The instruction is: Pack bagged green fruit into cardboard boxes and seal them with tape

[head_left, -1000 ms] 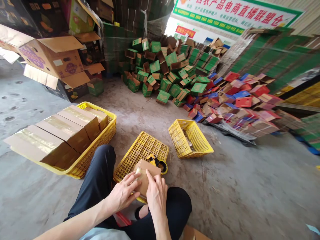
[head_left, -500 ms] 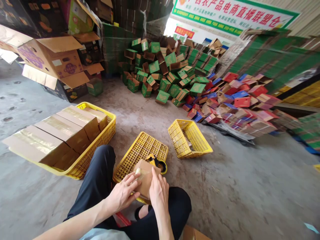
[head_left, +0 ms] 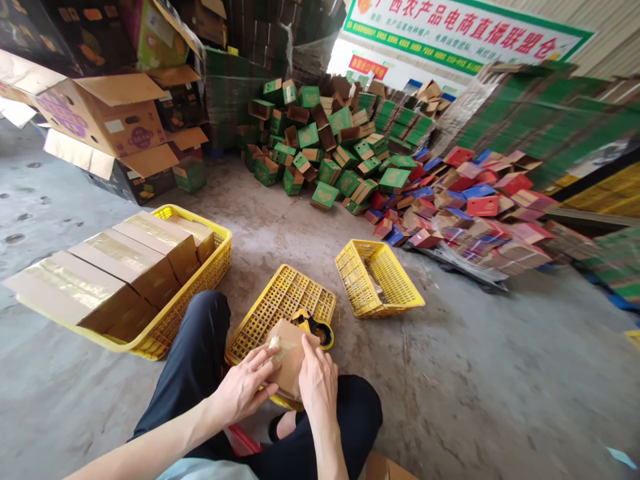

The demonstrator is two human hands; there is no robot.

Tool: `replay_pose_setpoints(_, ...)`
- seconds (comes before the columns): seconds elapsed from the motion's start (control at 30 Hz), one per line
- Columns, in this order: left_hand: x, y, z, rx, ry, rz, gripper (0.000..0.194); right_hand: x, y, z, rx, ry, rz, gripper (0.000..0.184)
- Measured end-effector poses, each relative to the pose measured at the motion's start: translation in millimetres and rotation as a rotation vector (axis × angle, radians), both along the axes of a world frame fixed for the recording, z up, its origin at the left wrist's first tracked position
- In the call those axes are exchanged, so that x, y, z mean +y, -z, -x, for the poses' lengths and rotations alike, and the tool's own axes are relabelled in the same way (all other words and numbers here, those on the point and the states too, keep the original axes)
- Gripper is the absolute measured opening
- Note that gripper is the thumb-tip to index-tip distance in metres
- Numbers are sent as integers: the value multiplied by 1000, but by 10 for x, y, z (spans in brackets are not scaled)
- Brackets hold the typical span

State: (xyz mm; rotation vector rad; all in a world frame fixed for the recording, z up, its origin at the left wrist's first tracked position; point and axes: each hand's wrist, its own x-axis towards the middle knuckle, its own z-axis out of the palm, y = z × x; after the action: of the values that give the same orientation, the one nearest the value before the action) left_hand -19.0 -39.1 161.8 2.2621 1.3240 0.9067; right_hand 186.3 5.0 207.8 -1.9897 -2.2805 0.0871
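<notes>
A small brown cardboard box (head_left: 291,367) rests between my hands, above an upturned yellow plastic crate (head_left: 260,310). Shiny tape (head_left: 277,348) runs over the box's left side. My left hand (head_left: 249,383) presses its fingers on the tape and the left edge, with the thumb low against the box. Along the right side, my right hand (head_left: 317,381) grips the box, fingertips at its upper right edge. Just behind the box, a yellow and black tape dispenser (head_left: 311,324) lies on the crate, partly hidden by the box. The box's underside is out of sight.
At left, a yellow basket (head_left: 165,328) holds several taped cartons (head_left: 117,253). Another yellow basket (head_left: 395,273) stands front right. Heaps of green boxes (head_left: 325,193) and red and blue boxes (head_left: 483,205) lie behind. Large open cartons (head_left: 115,123) are stacked at back left.
</notes>
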Motion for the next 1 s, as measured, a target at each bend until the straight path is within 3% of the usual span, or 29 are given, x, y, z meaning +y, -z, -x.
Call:
replay_pose_setpoints(0.2,0,-19,-25,-10,9,35,37,-163,40,-28,146,-87,-73,49)
replay_pose_setpoints(0.4,16,-71,-23,-7,34,90,42,-260,58,177,170,-178,-39,52)
replay_pose_setpoints(0.53,18,-81,-17,-11,49,93,42,-134,-36,320,117,-152,3,60)
replay_pose_setpoints(0.73,8,-52,-24,-19,34,72,37,81,-258,493,62,-110,183,60)
replay_pose_setpoints(1.0,2,-24,-38,-18,17,63,34,118,-367,569,10,-58,243,60)
